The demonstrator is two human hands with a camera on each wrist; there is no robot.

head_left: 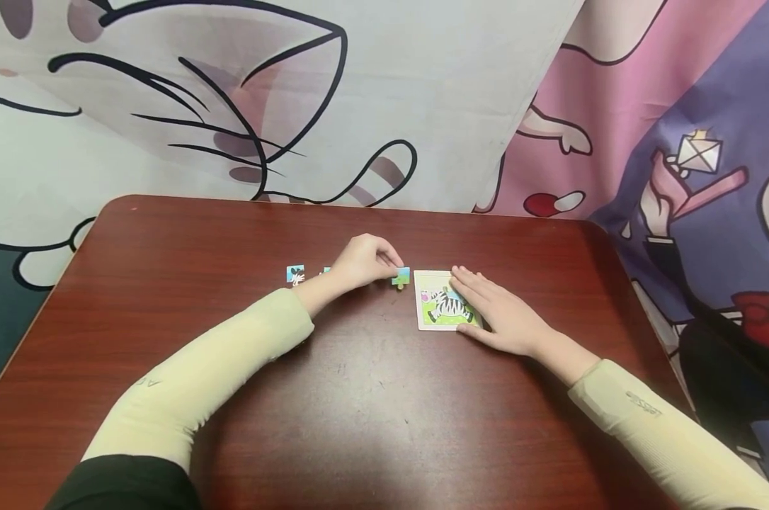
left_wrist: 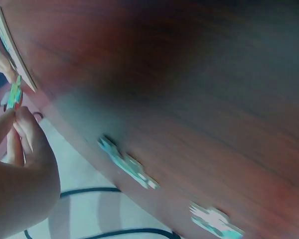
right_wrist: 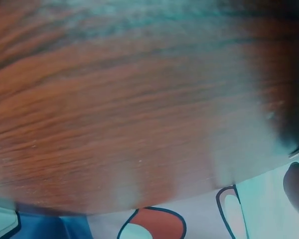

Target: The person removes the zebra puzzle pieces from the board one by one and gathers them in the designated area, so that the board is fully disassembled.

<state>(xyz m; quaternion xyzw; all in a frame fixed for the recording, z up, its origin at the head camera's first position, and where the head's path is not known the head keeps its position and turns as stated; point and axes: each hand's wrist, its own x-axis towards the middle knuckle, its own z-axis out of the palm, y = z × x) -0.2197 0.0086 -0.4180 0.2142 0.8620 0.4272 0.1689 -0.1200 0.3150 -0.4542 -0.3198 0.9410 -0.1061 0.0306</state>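
Note:
Between thumb and fingertips my left hand (head_left: 367, 262) pinches a blue and green puzzle piece (head_left: 401, 276), just left of the puzzle board. The same piece (left_wrist: 15, 94) shows edge-on in the left wrist view, lifted off the table. The square puzzle board (head_left: 427, 320) has a pale frame and a zebra picture (head_left: 449, 306) on green. My right hand (head_left: 502, 312) rests flat over the board's right side with fingers extended, hiding part of the picture. Only a sliver of that hand (right_wrist: 298, 186) appears in the right wrist view.
One loose zebra puzzle piece (head_left: 295, 275) lies left of my left wrist. Another loose piece (head_left: 327, 270) is mostly hidden behind that wrist; the left wrist view shows it (left_wrist: 127, 162). The reddish-brown table (head_left: 359, 411) ends at a printed cartoon cloth (head_left: 461, 99).

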